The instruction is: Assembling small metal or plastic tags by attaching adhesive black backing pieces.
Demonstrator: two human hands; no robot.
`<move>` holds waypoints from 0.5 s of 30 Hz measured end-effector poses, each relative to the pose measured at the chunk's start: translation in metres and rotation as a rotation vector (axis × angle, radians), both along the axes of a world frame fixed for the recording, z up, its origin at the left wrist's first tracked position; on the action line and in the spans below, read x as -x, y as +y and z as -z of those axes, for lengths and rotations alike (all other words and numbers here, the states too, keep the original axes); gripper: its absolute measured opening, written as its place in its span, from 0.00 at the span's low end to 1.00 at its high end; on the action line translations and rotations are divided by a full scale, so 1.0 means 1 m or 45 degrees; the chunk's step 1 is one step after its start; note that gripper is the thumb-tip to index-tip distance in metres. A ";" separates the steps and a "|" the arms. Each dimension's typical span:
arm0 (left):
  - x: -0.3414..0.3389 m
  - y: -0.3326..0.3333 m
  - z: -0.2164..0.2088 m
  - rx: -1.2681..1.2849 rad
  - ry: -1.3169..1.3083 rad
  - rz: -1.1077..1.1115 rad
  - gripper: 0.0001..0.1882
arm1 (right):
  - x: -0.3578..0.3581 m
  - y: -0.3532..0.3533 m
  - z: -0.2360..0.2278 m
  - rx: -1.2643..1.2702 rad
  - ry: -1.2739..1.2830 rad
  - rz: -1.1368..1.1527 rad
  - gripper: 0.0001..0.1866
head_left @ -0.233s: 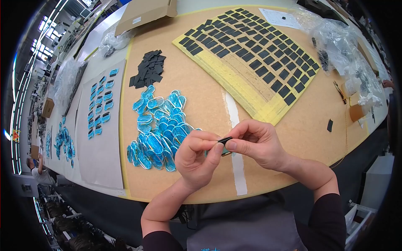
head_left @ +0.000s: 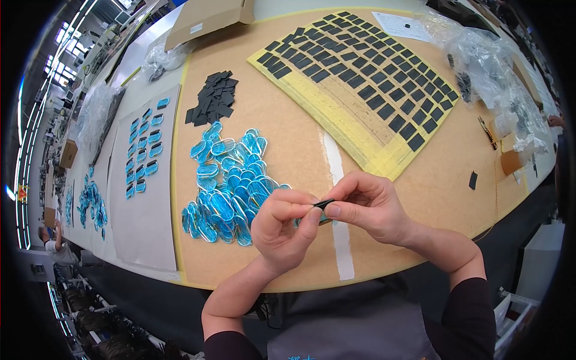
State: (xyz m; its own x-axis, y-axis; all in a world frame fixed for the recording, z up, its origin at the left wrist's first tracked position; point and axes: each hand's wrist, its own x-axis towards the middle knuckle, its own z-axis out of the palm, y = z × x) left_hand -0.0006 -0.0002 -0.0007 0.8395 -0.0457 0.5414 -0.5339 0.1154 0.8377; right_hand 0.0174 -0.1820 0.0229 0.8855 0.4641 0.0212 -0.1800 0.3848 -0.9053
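Note:
Between the fingertips of both hands is a small black strip (head_left: 323, 204), seen nearly edge-on. My left hand (head_left: 283, 227) pinches its left end and my right hand (head_left: 373, 209) pinches the right end. A bluish edge shows just under the fingers; whether it is joined to the strip I cannot tell. Left of my left hand spreads a heap of shiny blue oval pieces (head_left: 231, 189) with pale rims. Beyond that heap lies a pile of black rectangular pieces (head_left: 211, 99). More black rectangles stand in rows on a yellow-edged board (head_left: 360, 141) ahead of my right hand.
On a grey sheet (head_left: 153, 222) to the left, blue ovals with black parts lie in rows. A cardboard box (head_left: 210, 21) stands at the far side. Clear plastic bags (head_left: 480, 66), an orange-brown container (head_left: 511, 162) and a single black piece (head_left: 473, 180) lie to the right.
Almost nothing differs. Both hands keep their pinch on the black strip, which has shifted and tilted very slightly.

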 end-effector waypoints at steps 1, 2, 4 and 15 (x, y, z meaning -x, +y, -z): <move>0.000 0.000 0.000 0.004 -0.011 -0.001 0.10 | 0.000 0.000 0.000 -0.008 -0.002 -0.009 0.06; 0.000 0.000 0.001 0.004 -0.009 -0.001 0.10 | 0.000 0.000 0.001 -0.008 0.000 -0.009 0.06; 0.000 0.001 0.002 -0.042 -0.058 -0.026 0.11 | 0.000 0.000 0.003 -0.040 0.015 -0.019 0.06; -0.004 0.003 0.000 -0.143 -0.177 -0.075 0.12 | -0.003 -0.002 0.003 -0.035 -0.036 -0.053 0.06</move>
